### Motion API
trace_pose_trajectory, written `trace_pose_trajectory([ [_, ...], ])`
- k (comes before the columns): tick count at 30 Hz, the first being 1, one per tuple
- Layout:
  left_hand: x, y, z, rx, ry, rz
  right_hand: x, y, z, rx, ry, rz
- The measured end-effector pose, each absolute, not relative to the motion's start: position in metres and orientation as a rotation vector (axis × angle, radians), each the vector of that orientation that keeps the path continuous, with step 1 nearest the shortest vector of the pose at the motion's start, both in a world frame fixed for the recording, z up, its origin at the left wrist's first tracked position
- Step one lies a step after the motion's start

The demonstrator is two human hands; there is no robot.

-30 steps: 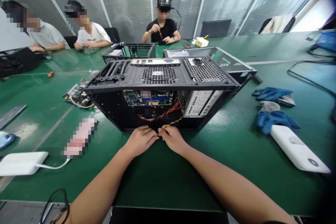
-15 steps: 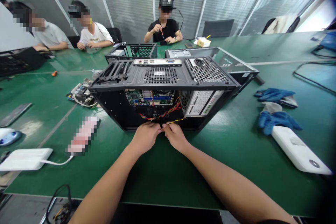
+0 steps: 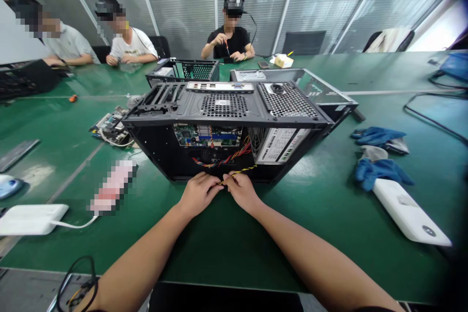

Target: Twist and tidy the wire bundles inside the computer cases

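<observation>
An open black computer case (image 3: pixel 226 107) lies on its side on the green table (image 3: pixel 329 214), its open side facing me. Inside show a green motherboard (image 3: pixel 204 135), a power supply (image 3: pixel 276 142) and a bundle of coloured wires (image 3: pixel 223 160). A twisted yellow and black cable (image 3: pixel 239 172) runs out of the case to my hands. My left hand (image 3: pixel 197 193) and my right hand (image 3: pixel 242 190) meet at the case's front edge, both pinched on that cable's end.
Blue gloves (image 3: pixel 380 168) and a white flat device (image 3: pixel 409 212) lie to the right. A white box with a cord (image 3: pixel 31 218) and a loose circuit board (image 3: pixel 109 126) are on the left. Three people sit across the table, with other cases (image 3: pixel 183 69) near them.
My hands stayed joined on the yellow and black cable, shifting only slightly at the case's edge. The view moved a little.
</observation>
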State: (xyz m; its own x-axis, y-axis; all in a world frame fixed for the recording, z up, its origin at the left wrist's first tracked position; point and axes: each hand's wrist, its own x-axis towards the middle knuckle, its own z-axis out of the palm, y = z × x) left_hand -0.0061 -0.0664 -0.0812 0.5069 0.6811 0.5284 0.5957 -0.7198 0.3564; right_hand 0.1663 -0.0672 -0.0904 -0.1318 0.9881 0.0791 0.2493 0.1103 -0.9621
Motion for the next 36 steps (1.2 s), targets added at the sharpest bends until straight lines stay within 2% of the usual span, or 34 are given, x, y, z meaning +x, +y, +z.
trace_pose_trajectory([
  [18, -0.0083, -0.063, -0.08, 2.699, 1.149, 0.998, 0.169, -0.0681, -0.0929, -1.295, -1.559, 1.045],
  [26, -0.0078, -0.0629, -0.0776, 2.681, 1.207, 0.847, 0.1683, -0.0685, -0.0955, -1.309, -1.575, 1.043],
  [36, -0.0093, -0.0608, -0.0828, 2.677, 1.155, 0.973, 0.1687, -0.067, -0.095, -1.328, -1.575, 0.995],
])
